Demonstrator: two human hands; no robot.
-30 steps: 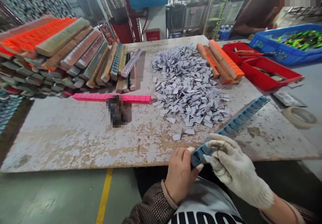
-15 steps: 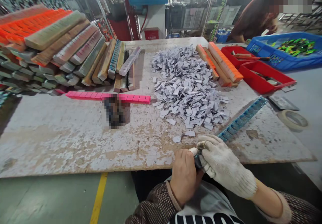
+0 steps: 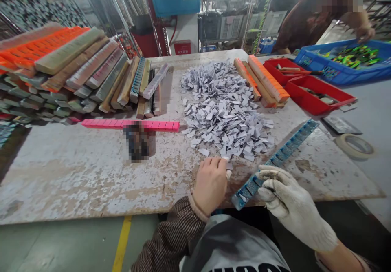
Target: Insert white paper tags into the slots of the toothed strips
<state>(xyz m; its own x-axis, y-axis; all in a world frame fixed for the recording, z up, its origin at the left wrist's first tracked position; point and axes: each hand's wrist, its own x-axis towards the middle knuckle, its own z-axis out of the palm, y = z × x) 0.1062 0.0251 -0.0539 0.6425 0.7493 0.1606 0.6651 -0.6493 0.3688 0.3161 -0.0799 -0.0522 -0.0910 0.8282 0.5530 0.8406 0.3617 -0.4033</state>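
The blue strip (image 3: 285, 149) lies on the worktop (image 3: 100, 182), right hand (image 3: 295, 213) touching its side, fingers curled, and left hand (image 3: 211, 185) left of it, fingers bunched by a chip (image 3: 229, 166), both grips indeterminable; uneven pressure could skew the strip.

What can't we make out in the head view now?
All head view:
- Left hand's grip: hidden by its own fingers.
- Whether right hand grips blue strip: glove hides it.
- Object by pink strip: pixelated.
- Shirt lettering: cut by bottom edge.

Tape roll (image 3: 342, 147), red trays (image 3: 309, 101) — blue crate (image 3: 342, 75) beyond
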